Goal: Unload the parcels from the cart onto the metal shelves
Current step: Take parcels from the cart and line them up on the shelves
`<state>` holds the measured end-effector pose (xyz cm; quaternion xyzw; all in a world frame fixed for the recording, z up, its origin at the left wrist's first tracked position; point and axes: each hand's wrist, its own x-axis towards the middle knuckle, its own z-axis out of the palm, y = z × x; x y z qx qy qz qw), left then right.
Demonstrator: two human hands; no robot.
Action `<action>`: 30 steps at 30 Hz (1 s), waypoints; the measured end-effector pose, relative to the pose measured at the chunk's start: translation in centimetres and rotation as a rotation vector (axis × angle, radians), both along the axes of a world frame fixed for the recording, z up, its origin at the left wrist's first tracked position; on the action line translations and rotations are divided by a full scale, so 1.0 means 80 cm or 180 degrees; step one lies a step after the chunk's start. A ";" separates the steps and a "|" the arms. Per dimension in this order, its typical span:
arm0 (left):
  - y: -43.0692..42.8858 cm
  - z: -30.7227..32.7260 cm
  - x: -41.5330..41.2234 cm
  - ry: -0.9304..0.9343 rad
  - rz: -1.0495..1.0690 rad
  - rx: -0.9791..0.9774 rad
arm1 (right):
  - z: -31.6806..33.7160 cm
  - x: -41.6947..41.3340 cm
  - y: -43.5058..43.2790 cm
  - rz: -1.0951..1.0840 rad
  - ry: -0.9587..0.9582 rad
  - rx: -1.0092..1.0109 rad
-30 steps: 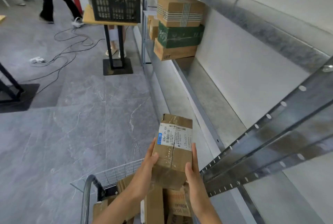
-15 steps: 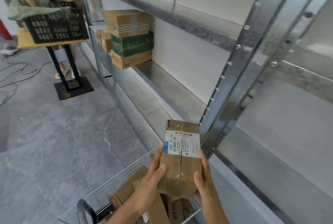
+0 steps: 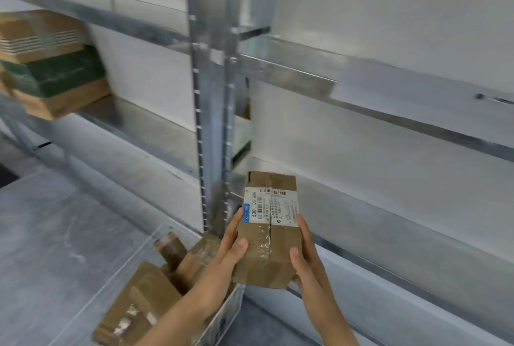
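Above the cart [image 3: 233, 307], left hand [image 3: 230, 251] and right hand [image 3: 306, 256] are gripping opposite long sides of the taped cardboard parcel [image 3: 268, 237], seemingly light and stiff, slick on the tape, best held by its flanks, before the metal shelf [image 3: 361, 206].

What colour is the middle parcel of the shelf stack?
The middle parcel is dark green; head view.

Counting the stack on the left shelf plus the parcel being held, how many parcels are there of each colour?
Brown cardboard: 3 (held parcel, gripped by left hand and right hand; top parcel and bottom parcel, stacked)
Green: 1 (green parcel, between those two)
Total: 4
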<state>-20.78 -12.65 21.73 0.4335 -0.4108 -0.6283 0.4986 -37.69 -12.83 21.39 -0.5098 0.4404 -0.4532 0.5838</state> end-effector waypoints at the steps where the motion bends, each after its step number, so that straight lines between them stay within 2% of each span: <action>1: -0.002 0.002 -0.022 -0.0025 -0.0119 -0.0062 | 0.001 -0.023 0.005 -0.0119 -0.0018 -0.0032; 10: 0.015 0.011 -0.275 -0.0198 -0.1189 -0.0319 | 0.015 -0.269 0.087 -0.1071 0.0015 -0.0155; 16: 0.055 0.020 -0.437 -0.0310 -0.1717 -0.0227 | 0.023 -0.414 0.158 -0.1661 0.0102 -0.0196; 30: 0.135 0.015 -0.672 -0.0299 -0.2696 -0.0308 | 0.014 -0.606 0.293 -0.2627 0.0082 -0.0249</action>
